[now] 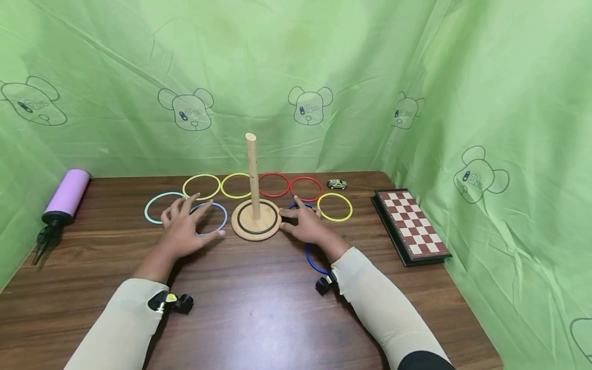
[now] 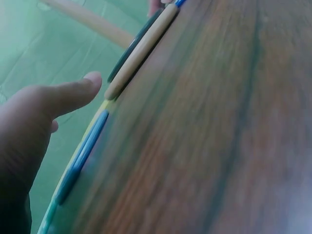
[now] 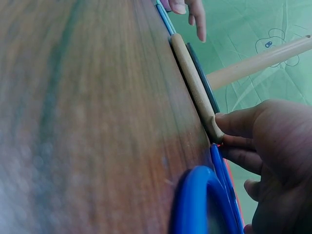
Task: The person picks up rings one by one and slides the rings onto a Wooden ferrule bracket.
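A wooden ring-toss stand (image 1: 250, 226), a round base with an upright peg, stands mid-table with a dark ring (image 1: 273, 226) lying flat round the peg. My right hand (image 1: 305, 224) pinches the right edge of the base; in the right wrist view the thumb (image 3: 239, 122) lies at the rim with fingertips just beyond it. Spread fingers mark my left hand (image 1: 182, 226), which hovers over a light blue ring (image 1: 225, 218) left of the stand and holds nothing. Partly hidden by the right hand and wrist are two dark blue rings, the nearer one (image 1: 314, 264) by the sleeve.
Along the back lie a turquoise ring (image 1: 147, 208), yellow rings (image 1: 202, 176) and red rings (image 1: 307, 178), with another yellow ring (image 1: 350, 210) at right. A toy car (image 1: 337, 184) sits behind it. A chessboard (image 1: 411, 226) lies far right, a purple pump (image 1: 67, 192) far left.
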### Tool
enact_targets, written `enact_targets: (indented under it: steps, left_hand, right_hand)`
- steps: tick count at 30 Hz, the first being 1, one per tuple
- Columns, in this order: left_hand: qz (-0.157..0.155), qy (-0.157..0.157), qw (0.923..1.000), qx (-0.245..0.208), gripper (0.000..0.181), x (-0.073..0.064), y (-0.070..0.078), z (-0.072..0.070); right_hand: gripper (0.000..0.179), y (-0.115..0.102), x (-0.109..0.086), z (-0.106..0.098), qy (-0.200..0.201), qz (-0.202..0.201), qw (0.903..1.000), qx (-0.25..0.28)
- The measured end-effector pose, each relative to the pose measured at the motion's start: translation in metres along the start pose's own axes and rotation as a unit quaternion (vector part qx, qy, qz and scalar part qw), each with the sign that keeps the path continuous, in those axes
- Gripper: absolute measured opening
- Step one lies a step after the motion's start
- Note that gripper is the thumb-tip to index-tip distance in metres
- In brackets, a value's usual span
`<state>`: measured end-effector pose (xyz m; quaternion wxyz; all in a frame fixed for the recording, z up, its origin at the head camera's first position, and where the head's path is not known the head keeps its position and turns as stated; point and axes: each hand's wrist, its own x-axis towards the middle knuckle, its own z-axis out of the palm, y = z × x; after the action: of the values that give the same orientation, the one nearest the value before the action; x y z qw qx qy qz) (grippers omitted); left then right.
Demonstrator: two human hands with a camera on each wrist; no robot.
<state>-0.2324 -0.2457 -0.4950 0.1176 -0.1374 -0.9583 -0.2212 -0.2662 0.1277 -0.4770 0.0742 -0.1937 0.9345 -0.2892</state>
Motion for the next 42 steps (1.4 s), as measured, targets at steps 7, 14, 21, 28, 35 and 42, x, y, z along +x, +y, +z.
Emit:
enact_targets:
  steps: [7, 14, 21, 28, 35, 42]
  left_hand:
    - [0.001, 0.008, 1.0, 0.002, 0.094, -0.011, -0.01, -0.005]
    - [-0.011, -0.022, 0.9996, 0.01, 0.093, -0.015, -0.015, -0.006]
    - [-0.028, -0.044, 0.9986, 0.003, 0.088, -0.016, -0.016, -0.005]
    - [-0.031, -0.05, 0.9982, -0.009, 0.081, -0.015, -0.017, -0.005]
    - [-0.027, -0.032, 0.9986, -0.033, 0.076, -0.015, -0.021, -0.001]
    - [-0.018, 0.006, 0.9982, -0.058, 0.072, -0.016, -0.02, 0.0]
  right_hand:
    - [0.047, 0.0, 0.0, -0.001, 0.001, -0.001, 1.0, 0.001]
    - [0.047, -0.001, 0.0, 0.0, 0.0, -0.001, 1.0, 0.002]
    - [0.047, -0.002, 0.0, 0.0, -0.004, -0.001, 1.0, -0.001]
    - [0.048, -0.001, -0.001, 0.0, -0.007, 0.004, 1.0, 0.003]
    - [0.048, -0.002, -0.002, 0.0, -0.01, 0.003, 0.9999, 0.005]
    - [0.047, -0.001, -0.001, 0.0, -0.008, 0.005, 0.9999, 0.007]
